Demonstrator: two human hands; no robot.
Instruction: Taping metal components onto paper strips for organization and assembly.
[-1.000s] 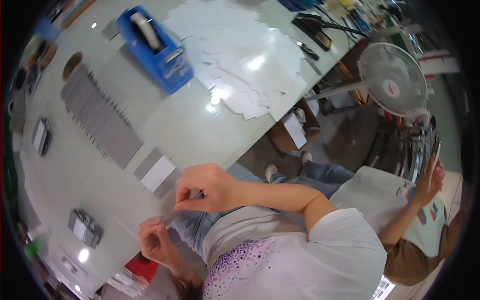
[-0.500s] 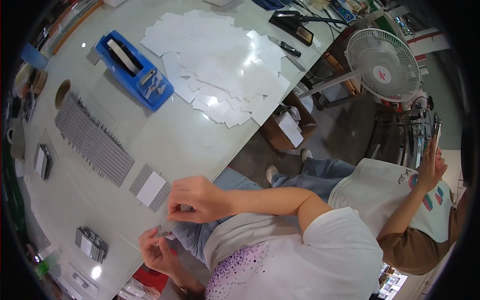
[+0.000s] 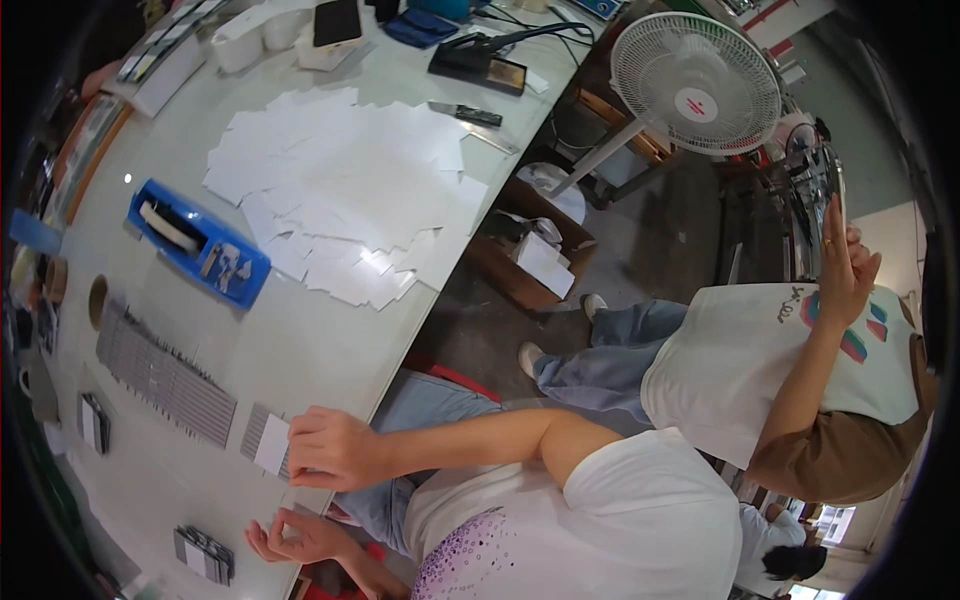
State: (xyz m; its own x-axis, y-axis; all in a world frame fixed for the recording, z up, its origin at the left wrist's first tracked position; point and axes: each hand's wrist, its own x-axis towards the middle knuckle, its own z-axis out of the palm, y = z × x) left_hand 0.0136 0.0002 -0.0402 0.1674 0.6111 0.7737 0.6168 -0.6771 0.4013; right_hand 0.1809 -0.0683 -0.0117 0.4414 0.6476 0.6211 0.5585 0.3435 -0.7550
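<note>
My right hand (image 3: 335, 448) is over the table's near edge with its fingers curled down and pressed together; whatever is in them is hidden. It covers one end of a small grey pack of strips (image 3: 253, 427) that has a white paper label (image 3: 271, 444) across it. Closer to me, my left hand (image 3: 300, 540) is at the table edge, palm partly up, thumb and forefinger bent together in a pinch. Anything between those fingertips is too small to make out. Beyond the pack lies a long row of grey strips (image 3: 165, 375) with thin dark leads sticking out along both sides.
A blue tape dispenser (image 3: 235, 275) and a spread of white paper slips (image 3: 330, 190) lie farther off. Small labelled stacks (image 3: 203, 555) rest at left. A cutter knife (image 3: 470, 114) lies near the far edge. Beside the table stand a cardboard box (image 3: 510, 270), a fan (image 3: 695, 90) and another person (image 3: 750, 370).
The view has shifted, so the table things sit farther left and lower. My right hand now overlaps the labelled pack instead of being beside it. A clear strip seen between my hands no longer shows.
</note>
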